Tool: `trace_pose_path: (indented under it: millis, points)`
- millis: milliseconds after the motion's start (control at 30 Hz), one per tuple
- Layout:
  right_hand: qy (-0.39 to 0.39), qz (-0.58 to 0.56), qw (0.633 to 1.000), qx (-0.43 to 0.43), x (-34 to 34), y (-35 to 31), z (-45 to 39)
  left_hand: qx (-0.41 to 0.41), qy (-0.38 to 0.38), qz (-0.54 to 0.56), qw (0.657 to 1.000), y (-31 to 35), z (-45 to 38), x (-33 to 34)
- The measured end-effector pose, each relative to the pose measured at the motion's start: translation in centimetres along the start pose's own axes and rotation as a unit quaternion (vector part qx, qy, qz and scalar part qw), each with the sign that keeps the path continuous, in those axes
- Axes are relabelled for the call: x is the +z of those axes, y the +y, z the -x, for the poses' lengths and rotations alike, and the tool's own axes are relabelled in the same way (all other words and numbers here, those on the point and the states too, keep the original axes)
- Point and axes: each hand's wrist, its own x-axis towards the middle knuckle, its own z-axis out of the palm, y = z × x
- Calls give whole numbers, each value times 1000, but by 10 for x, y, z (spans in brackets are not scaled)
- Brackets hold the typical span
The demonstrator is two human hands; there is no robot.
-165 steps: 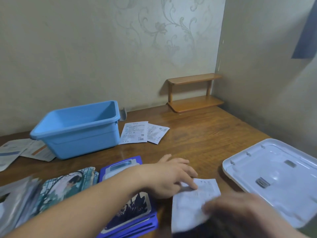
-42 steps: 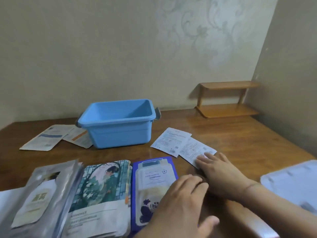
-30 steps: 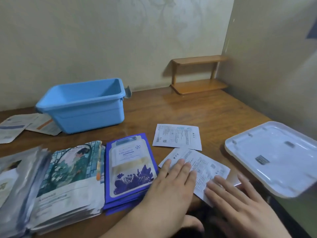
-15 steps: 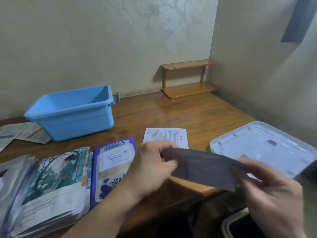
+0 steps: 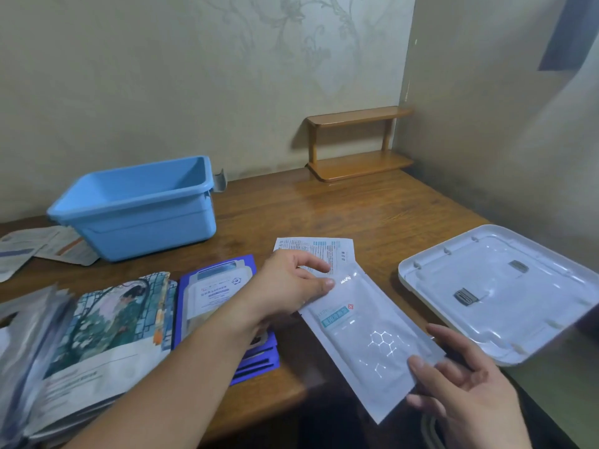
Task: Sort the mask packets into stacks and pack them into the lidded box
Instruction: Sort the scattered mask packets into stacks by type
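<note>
Dim, flat indoor light with a greenish cast leaves a pale sheen on the glossy brown wooden worktop [image 5: 372,218], soft shadows beside the small two-tier wooden shelf [image 5: 358,142], wide-angle bowing at the edges, and blur over the lower-left stack of silvery foil packets [image 5: 22,345].

The grey packet stack [image 5: 22,351] at the left runs off the picture's edge and is blurred, so its print cannot be read. The left hand [image 5: 285,286] hides part of the blue packets [image 5: 223,280]. The white lid [image 5: 505,293] is cut off at the right edge.
</note>
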Motion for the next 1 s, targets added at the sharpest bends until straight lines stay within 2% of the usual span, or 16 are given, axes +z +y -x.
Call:
trace_pose_path:
  millis: [133, 267, 467, 533, 600, 733, 800, 933, 1000]
  points:
    - [-53, 22, 998, 15, 23, -16, 10, 30, 13, -52, 998, 9, 10, -33]
    - [-172, 90, 979, -62, 76, -33, 29, 45, 54, 4, 998, 22, 19, -91]
    - [-307, 155, 933, -103, 143, -24, 36, 6, 128, 55, 990, 0, 46, -178]
    - [-328, 175, 918, -140, 160, -9, 39, 7, 149, 58, 987, -16, 59, -200]
    - [-320, 219, 892, -233, 181, 7, 42, 7, 175, 62, 983, -32, 75, -223]
    - [-260, 335, 742, -519, 243, 30, 68, 1, 239, 74, 968, -64, 119, -285]
    - [-251, 351, 664, -610, 276, 43, 86, -22, 271, 84, 959, -81, 143, -316]
    - [-319, 412, 539, -662, 338, 70, 122, -95, 323, 85, 938, -119, 180, -369]
    - [-364, 444, 503, -646, 363, 83, 135, -125, 344, 61, 929, -140, 189, -388]
